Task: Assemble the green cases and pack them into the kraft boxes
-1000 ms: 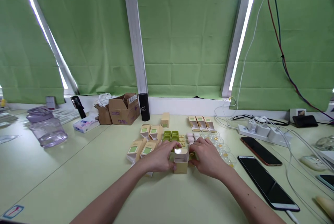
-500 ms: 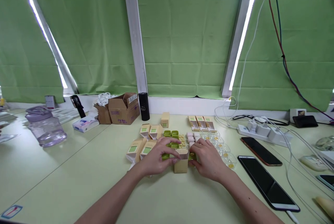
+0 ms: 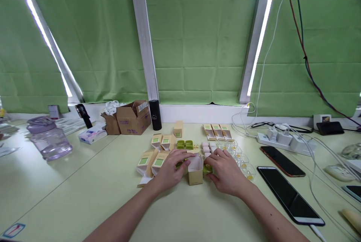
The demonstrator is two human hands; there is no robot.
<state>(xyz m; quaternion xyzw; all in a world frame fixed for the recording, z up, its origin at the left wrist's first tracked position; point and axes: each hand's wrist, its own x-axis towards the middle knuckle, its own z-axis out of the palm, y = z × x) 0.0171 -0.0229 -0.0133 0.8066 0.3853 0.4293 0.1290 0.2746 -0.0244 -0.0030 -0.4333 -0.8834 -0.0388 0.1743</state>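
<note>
Hands (image 3: 197,168) flanking upright small box (image 3: 195,173), open top facing up

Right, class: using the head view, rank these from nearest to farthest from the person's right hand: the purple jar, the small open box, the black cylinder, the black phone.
From the right hand:
1. Small open box, touching it, just to its left.
2. Black phone, on the right.
3. Black cylinder, back by the window ledge.
4. Purple jar, far left.

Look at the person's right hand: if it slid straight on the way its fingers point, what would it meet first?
Probably the small open box: the right hand points left toward it, with a green piece at the fingertips. Depth is hard to judge.
</note>
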